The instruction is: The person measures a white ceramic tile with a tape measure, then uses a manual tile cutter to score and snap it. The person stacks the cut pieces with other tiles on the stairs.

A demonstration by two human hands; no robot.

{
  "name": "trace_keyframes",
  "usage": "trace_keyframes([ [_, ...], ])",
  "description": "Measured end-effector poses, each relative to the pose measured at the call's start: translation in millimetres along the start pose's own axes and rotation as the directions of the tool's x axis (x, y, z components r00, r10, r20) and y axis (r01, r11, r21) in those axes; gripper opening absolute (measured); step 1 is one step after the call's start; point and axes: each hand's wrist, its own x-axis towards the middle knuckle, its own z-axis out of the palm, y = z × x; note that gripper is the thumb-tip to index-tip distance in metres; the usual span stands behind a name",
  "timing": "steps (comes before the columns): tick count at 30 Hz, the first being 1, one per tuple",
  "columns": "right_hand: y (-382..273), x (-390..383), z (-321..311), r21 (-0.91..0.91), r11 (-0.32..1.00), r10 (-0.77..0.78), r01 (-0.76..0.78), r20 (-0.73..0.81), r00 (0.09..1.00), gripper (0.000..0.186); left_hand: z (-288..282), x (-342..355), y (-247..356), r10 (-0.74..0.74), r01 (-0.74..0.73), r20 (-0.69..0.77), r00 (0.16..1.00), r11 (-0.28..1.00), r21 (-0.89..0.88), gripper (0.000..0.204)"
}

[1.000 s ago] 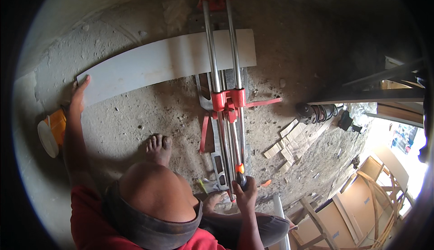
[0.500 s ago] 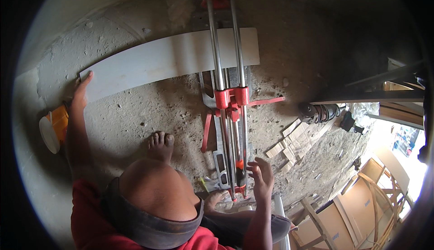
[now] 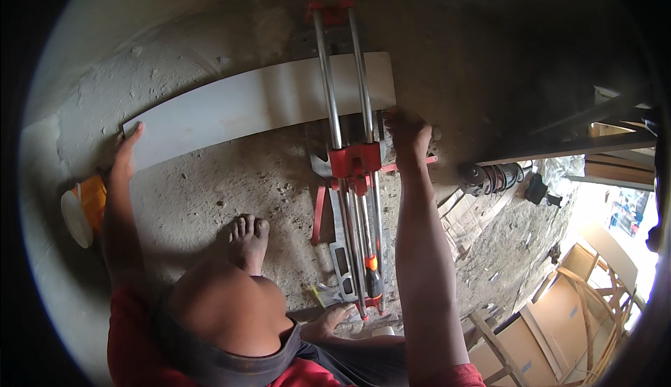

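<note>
My left hand (image 3: 127,149) grips the near left end of a long pale tile (image 3: 231,104), thumb over its edge. The tile lies across a cutter with two steel rails (image 3: 328,79) and a red sliding carriage (image 3: 355,161). My right hand (image 3: 409,132) is at the cutter's right side, just below the tile's right end, fingers curled and partly in shadow; I cannot make out whether they grip the edge. The cutter's orange-and-black handle (image 3: 373,278) rests between the rails at the near end, with nobody holding it.
A yellow container (image 3: 93,198) lies beside my left forearm. At right are a dark cylindrical tool (image 3: 475,177), cardboard scraps (image 3: 458,230), a dark metal frame (image 3: 559,146) and leaning boards with wooden pieces (image 3: 538,338). My bare left foot (image 3: 248,240) is left of the cutter.
My right hand has let go of the handle and moved forward to the tile's right end. My left hand still holds the tile.
</note>
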Motion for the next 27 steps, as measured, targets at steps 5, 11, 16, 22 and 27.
trace_keyframes([
  [5, -2.8, 0.2, 9.9, 0.018, 1.0, -0.012, 0.014, -0.116, 0.993, 0.017, -4.0, 4.2, 0.6, -0.023, 0.046, 0.172, 0.985, 0.99, -0.131, 0.103],
  [11, -5.3, 2.8, 10.2, 0.011, 1.0, 0.009, -0.007, -0.13, 0.991, 0.017, -2.3, 11.7, -12.9, -0.028, 0.031, 0.048, 0.998, 0.998, -0.06, 0.105],
  [16, -3.4, 5.2, 8.2, 0.065, 0.998, 0.019, -0.013, -0.088, 0.996, 0.02, -4.4, 10.7, -9.3, 0.007, 0.003, 0.122, 0.992, 0.996, -0.085, 0.109],
  [22, -6.5, -64.7, -13.2, -0.334, 0.927, -0.249, 0.173, -0.199, 0.948, 0.023, -2.4, 3.7, -4.7, 0.011, -0.008, 0.068, 0.998, 0.999, -0.042, 0.109],
  [27, 9.1, -250.4, -74.5, -0.482, 0.864, -0.029, -0.145, -0.335, 0.942, 0.025, -0.9, 7.3, -6.4, 0.004, 0.0, 0.082, 0.997, 0.999, -0.051, 0.107],
])
